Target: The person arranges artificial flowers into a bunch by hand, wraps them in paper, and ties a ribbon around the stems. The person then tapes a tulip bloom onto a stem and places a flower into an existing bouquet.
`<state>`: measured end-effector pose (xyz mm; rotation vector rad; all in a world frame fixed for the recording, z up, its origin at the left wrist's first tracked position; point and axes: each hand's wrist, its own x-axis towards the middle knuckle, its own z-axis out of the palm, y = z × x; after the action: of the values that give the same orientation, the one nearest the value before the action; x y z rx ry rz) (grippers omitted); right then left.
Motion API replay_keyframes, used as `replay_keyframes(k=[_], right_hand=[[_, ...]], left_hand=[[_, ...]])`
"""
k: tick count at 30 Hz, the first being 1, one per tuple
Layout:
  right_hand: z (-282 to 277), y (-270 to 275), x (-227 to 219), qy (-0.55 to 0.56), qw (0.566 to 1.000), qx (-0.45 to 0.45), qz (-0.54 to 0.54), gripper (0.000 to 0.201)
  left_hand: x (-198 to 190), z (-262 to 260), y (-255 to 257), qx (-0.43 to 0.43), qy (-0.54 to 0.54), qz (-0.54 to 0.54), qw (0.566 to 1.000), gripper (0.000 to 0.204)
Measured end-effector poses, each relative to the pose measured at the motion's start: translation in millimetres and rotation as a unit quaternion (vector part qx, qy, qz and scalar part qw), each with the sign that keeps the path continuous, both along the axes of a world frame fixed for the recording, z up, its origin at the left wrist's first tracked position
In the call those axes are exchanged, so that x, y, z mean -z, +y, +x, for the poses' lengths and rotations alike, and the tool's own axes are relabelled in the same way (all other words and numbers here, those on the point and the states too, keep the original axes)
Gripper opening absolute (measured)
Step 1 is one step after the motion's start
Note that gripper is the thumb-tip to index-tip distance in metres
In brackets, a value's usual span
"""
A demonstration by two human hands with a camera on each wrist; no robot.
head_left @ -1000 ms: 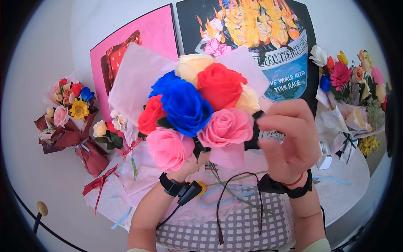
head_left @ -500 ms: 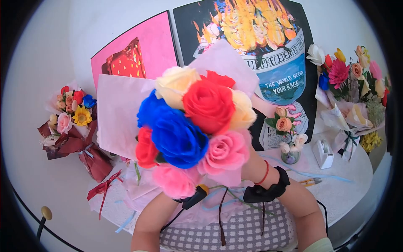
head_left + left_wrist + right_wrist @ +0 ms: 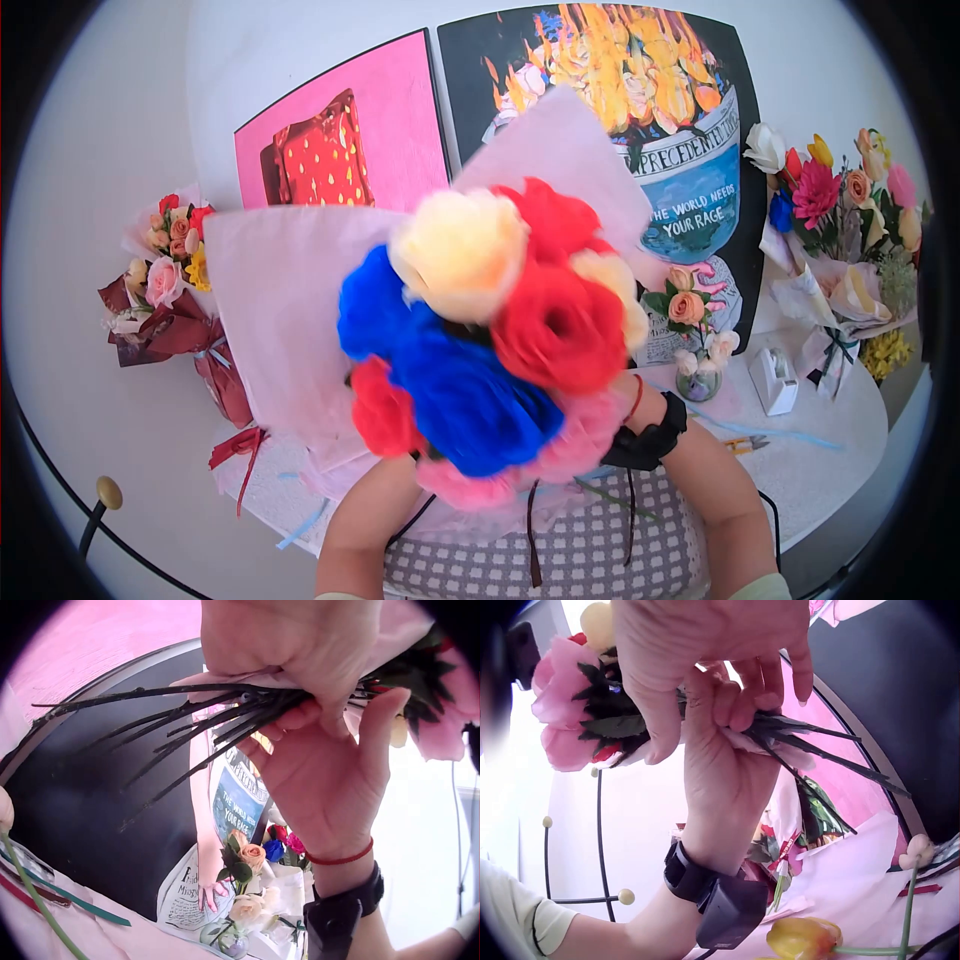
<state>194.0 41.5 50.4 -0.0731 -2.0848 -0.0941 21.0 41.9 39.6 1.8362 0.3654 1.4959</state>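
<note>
A bouquet of blue, red, cream and pink roses (image 3: 480,400) fills the middle of the head view, and both hands are hidden behind it. My left hand (image 3: 292,645) grips the bunched dark stems (image 3: 172,735) just under the blooms; the right wrist view shows its fingers curled round them. Beside it, my right hand (image 3: 322,780) is cupped around the bunch with its thumb extended. In the right wrist view its fingers (image 3: 795,675) hang loosely past the left fist. Pale pink wrapping paper (image 3: 290,320) fans out behind the blooms.
A maroon-wrapped bouquet (image 3: 205,340) stands left and a white-wrapped one (image 3: 840,290) right. A small glass vase (image 3: 698,385), a white tape dispenser (image 3: 773,380) and scissors (image 3: 745,443) are on the table's right side. Closer in lie a yellow tulip (image 3: 802,939) and pink paper (image 3: 840,877).
My right hand, raised beside the blooms a second ago, has moved behind the bouquet to the stems. The bouquet has sunk and tipped towards the head camera.
</note>
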Motion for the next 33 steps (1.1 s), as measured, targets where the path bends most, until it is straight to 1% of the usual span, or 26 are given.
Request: replay_keyframes(k=[1,2,4,5,6,8,9,10,12,13,14,16,17,18,20,21,23,24,25,26,27,28,29,30,32,33], right_hand=[[10,-15,-9,-0.105,0.950,0.035,-0.291,0.038],[8,-15,-13,-0.076,0.983,0.036,-0.162,0.058],[3,-8,-8,-0.029,0.979,0.020,-0.202,0.076],[4,-8,-9,-0.055,0.967,0.010,-0.249,0.081],[4,-8,-9,-0.056,0.966,0.009,-0.254,0.081],[3,-8,-10,-0.077,0.956,-0.006,-0.283,0.080],[4,-13,-14,-0.082,0.954,-0.010,-0.288,0.073],[2,-12,-12,-0.083,0.952,-0.010,-0.294,0.073],[-5,-9,-5,-0.026,0.927,-0.109,-0.357,0.062],[-11,-4,-1,-0.027,0.930,-0.131,-0.342,0.049],[-12,-5,0,-0.027,0.928,-0.131,-0.347,0.049],[-12,-14,-7,-0.028,0.918,-0.018,-0.395,0.043],[-15,-16,-7,-0.014,0.923,-0.021,-0.385,0.040],[-15,-20,-11,-0.013,0.922,-0.020,-0.387,0.040],[-14,-27,-18,-0.064,0.938,0.069,-0.335,0.040],[-16,-26,-16,-0.064,0.937,0.069,-0.337,0.040],[-21,-21,-8,-0.012,0.960,0.047,-0.277,0.044],[-23,-20,-6,-0.011,0.959,0.047,-0.279,0.044],[-25,-19,-5,0.012,0.960,0.020,-0.278,0.045],[-25,-17,-3,0.034,0.960,-0.007,-0.277,0.047],[-24,-14,-1,0.036,0.960,-0.006,-0.279,0.047],[-22,-11,1,0.008,0.931,-0.056,-0.361,0.045],[-20,-9,2,-0.020,0.892,-0.106,-0.439,0.044],[-19,-9,3,-0.018,0.891,-0.105,-0.440,0.044],[-20,-9,4,-0.003,0.910,-0.114,-0.399,0.043],[-20,-12,2,-0.001,0.909,-0.114,-0.400,0.043]], left_hand=[[1,-6,-5,0.004,-0.006,-0.011,1.000,0.019],[-2,-4,-2,0.008,-0.011,-0.022,1.000,0.019],[-3,17,1,0.016,-0.021,-0.043,0.999,0.020],[-1,17,-1,0.020,-0.025,-0.055,0.998,0.021],[-13,17,-14,0.034,-0.046,-0.129,0.990,0.028],[-24,20,-20,0.061,-0.076,-0.094,0.991,0.029],[-26,19,-17,0.093,-0.083,-0.055,0.991,0.033],[-27,19,-18,0.092,-0.085,-0.060,0.990,0.033],[-31,20,-26,0.057,-0.105,-0.089,0.989,0.037],[-30,15,-24,0.055,-0.094,-0.114,0.987,0.040],[-32,17,-26,0.055,-0.095,-0.119,0.987,0.040],[-37,22,-31,0.010,-0.120,-0.107,0.987,0.037],[-34,15,-24,0.022,-0.096,-0.103,0.990,0.040],[-33,13,-20,0.023,-0.095,-0.105,0.990,0.040],[-33,12,-14,0.038,-0.125,-0.056,0.990,0.038],[-32,12,-15,0.060,-0.128,-0.069,0.988,0.036],[-34,15,-21,0.057,-0.127,-0.094,0.986,0.035],[-35,17,-23,0.054,-0.126,-0.118,0.984,0.034],[-35,17,-22,0.054,-0.125,-0.120,0.983,0.034],[-35,16,-21,0.060,-0.105,-0.099,0.988,0.034],[-35,15,-20,0.065,-0.085,-0.077,0.991,0.033],[-36,14,-19,0.066,-0.083,-0.079,0.991,0.033],[-36,12,-18,0.073,-0.058,-0.079,0.992,0.034],[-36,10,-17,0.081,-0.033,-0.080,0.993,0.035],[-33,10,-13,0.085,-0.031,-0.068,0.994,0.037],[-32,10,-11,0.087,-0.031,-0.055,0.994,0.038]])
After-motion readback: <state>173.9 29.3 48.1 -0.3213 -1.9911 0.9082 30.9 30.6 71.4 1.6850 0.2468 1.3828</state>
